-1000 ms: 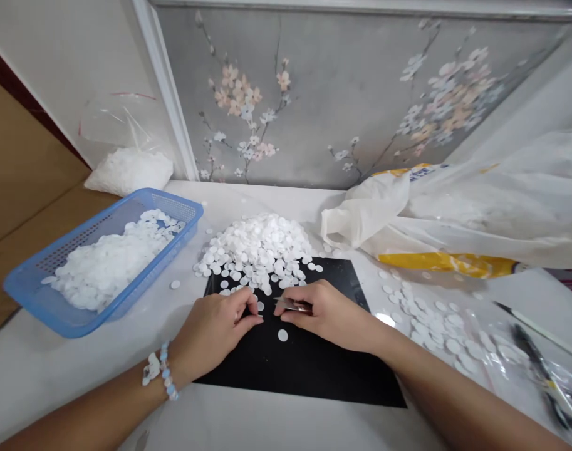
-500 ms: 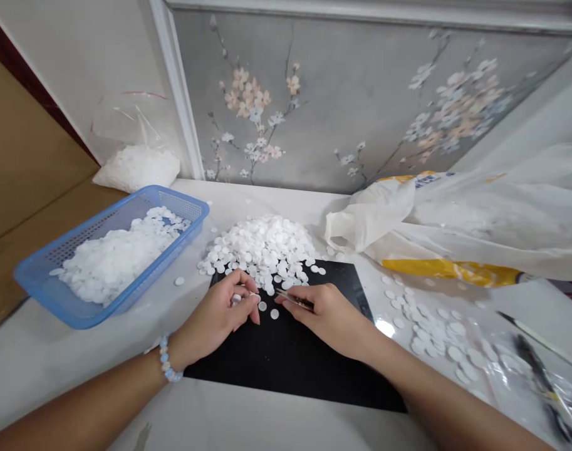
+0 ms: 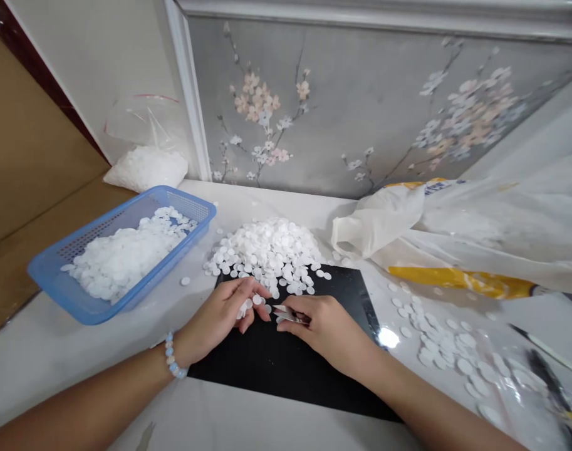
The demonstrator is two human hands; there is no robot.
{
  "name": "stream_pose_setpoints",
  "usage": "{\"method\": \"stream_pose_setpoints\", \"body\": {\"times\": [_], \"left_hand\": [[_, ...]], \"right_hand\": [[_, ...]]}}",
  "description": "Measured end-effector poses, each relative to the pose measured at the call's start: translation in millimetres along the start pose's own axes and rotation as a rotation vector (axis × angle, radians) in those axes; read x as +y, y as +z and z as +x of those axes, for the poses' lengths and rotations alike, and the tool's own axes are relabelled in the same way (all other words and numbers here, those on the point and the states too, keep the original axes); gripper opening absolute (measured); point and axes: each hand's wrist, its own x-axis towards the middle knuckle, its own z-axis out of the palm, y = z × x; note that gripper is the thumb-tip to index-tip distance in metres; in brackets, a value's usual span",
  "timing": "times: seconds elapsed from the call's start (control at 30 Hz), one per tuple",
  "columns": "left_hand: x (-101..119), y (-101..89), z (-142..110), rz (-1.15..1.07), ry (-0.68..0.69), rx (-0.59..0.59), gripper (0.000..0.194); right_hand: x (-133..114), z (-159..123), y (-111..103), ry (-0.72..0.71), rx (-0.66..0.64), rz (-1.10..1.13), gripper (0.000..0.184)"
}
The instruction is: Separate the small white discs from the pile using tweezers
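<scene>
My left hand (image 3: 229, 307), with a beaded bracelet (image 3: 171, 356) at the wrist, is curled around several small white discs (image 3: 246, 307). Close to its fingertips, one white disc (image 3: 267, 309) is at the points of small metal snips (image 3: 288, 314). My right hand (image 3: 326, 319) is closed on the snips, whose two pointed blades stand slightly apart, facing left. Both hands are over a black mat (image 3: 286, 369). Just beyond them, a large heap of white discs (image 3: 271, 244) spills onto the mat's far edge. Whether the blades touch the disc is unclear.
A blue basket (image 3: 98, 316) at left contains many white discs. Behind it rests a filled clear bag (image 3: 147, 166). On the right are a large white-and-yellow plastic bag (image 3: 459, 275), scattered discs (image 3: 436, 338), a clear pouch (image 3: 515, 388) and pen-like tools (image 3: 546, 351).
My hands have come closer together, and the snips' blades show more broadly. The loose discs on the mat between my hands no longer lie there. The whole view has shifted slightly.
</scene>
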Motion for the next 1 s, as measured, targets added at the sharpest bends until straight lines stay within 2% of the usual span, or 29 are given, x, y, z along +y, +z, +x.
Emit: {"method": "stream_pose_setpoints", "body": {"times": [0.07,0.17,0.27,0.33,0.4,0.5,0.6,0.7,0.8,0.9,1.0], "left_hand": [[-1.4,0.7,-0.2,-0.014,-0.012,-0.006,0.043],[-6.0,2.2,1.7,-0.069,0.019,0.042,0.031],[-11.3,1.2,6.5,-0.164,0.129,0.228,0.021],[-13.2,-1.7,10.3,-0.211,0.193,0.357,0.014],[-13.0,-5.9,12.8,-0.225,0.220,0.431,0.015],[-9.8,-11.1,11.8,-0.093,0.231,0.465,0.022],[-6.5,-11.3,5.9,0.311,0.255,0.436,0.019],[-6.6,-7.2,0.1,0.777,0.265,0.343,0.009],[-9.8,-3.2,-2.1,1.019,0.303,0.266,0.007],[-13.2,-1.2,-0.6,1.096,0.372,0.216,0.007],[-15.9,-0.3,1.8,1.166,0.416,0.177,0.011]], "right_hand": [[-1.6,-1.0,-0.5,0.004,-0.008,0.034,0.024],[-4.0,-1.9,-4.4,0.037,0.022,0.266,0.017],[-5.6,-0.1,-8.1,0.101,0.015,0.649,0.008],[-6.4,3.0,-7.2,0.140,-0.024,0.785,0.009],[-7.2,6.5,-2.6,0.145,0.000,0.676,0.008],[-7.1,9.0,9.4,0.057,0.103,0.234,0.018],[-5.0,7.2,20.2,-0.078,0.127,-0.116,0.016],[-3.5,5.4,22.6,-0.146,0.146,-0.208,0.014],[-3.8,7.2,15.8,0.001,0.190,0.040,0.022],[-3.5,10.9,5.1,0.199,0.187,0.486,0.020],[-1.3,14.4,-2.9,0.279,0.150,0.955,0.019]]}}
